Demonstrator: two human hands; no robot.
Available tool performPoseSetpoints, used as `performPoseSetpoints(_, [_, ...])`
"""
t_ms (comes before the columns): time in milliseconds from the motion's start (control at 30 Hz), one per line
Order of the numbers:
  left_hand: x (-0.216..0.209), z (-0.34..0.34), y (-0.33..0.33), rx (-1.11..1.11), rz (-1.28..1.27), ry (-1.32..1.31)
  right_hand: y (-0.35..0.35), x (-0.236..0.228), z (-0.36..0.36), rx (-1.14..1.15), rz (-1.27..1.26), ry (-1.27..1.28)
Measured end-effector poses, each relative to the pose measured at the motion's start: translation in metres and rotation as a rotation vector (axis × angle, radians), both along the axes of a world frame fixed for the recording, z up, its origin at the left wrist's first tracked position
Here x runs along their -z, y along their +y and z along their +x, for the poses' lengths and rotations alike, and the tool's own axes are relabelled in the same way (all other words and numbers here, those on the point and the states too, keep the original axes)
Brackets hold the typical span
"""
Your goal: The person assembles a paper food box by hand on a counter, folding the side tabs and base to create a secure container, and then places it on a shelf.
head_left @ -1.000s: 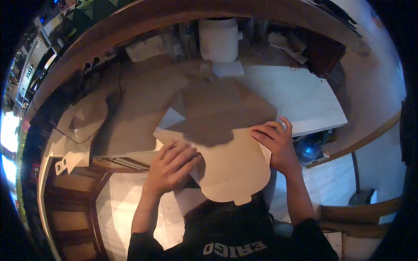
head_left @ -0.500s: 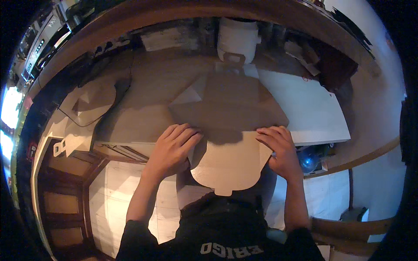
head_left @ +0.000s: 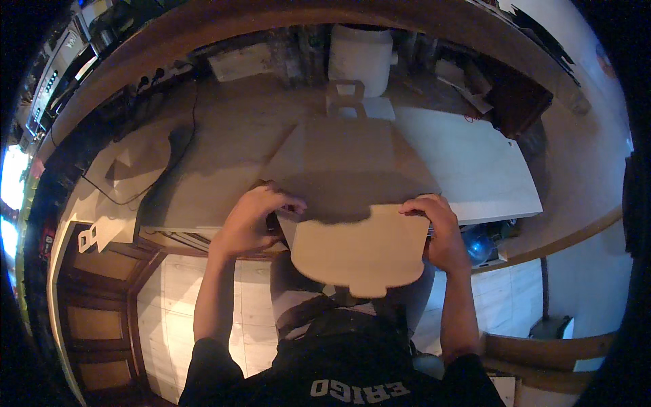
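Note:
A cardboard box blank [head_left: 359,251] lies over the table's near edge in front of me, creased into panels. Its near rounded flap with a small tab overhangs the edge above my lap, and its far end has a handle cut-out [head_left: 348,90]. My left hand [head_left: 254,217] pinches the left side at the crease, thumb and fingers partly hidden. On the right side, my right hand [head_left: 437,227] grips the same crease, fingers on top and thumb out of sight. Shadow darkens the middle of the blank.
A white canister [head_left: 359,57] stands at the back. A similar cardboard piece [head_left: 129,169] lies on the left beside a dark cable. On the right are a white board-like surface [head_left: 475,163], a dark red-brown box [head_left: 522,102] and a blue shiny round object [head_left: 480,247] below the edge.
The near flap has tilted and its outline looks shorter and wider. My left hand has turned and shifted slightly left; the far handle end stands up more. The right hand keeps its place.

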State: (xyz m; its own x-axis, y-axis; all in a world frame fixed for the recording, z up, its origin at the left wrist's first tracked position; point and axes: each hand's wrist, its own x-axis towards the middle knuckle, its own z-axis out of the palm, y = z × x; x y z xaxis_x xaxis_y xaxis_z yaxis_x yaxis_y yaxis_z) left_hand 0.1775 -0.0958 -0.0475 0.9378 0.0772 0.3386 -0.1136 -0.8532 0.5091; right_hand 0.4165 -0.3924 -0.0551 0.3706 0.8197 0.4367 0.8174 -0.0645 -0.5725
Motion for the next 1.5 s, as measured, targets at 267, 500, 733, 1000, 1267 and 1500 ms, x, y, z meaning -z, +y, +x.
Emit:
performPoseSetpoints(267, [0.005, 0.018, -0.007, -0.114, -0.369, -0.084, 0.018, 0.003, -0.002, 0.201, 0.078, 0.142])
performPoseSetpoints(500, [0.005, 0.007, 0.008, 0.038, -0.510, 0.009, 0.011, 0.007, 0.009, 0.047, 0.070, 0.206])
performPoseSetpoints(733, [0.006, 0.011, 0.000, 0.002, -0.362, -0.036, 0.008, 0.002, 0.010, -0.008, 0.071, -0.015])
performPoseSetpoints(1000, [0.000, 0.013, -0.002, -0.001, -0.234, 0.034, 0.010, -0.002, 0.005, 0.020, 0.040, 0.070])
performPoseSetpoints(1267, [0.003, 0.014, 0.004, -0.007, -0.204, -0.024, 0.011, -0.006, 0.020, -0.089, -0.074, 0.141])
performPoseSetpoints(1500, [-0.003, 0.013, -0.001, 0.012, -0.215, -0.039, 0.017, -0.015, 0.017, -0.107, -0.085, 0.021])
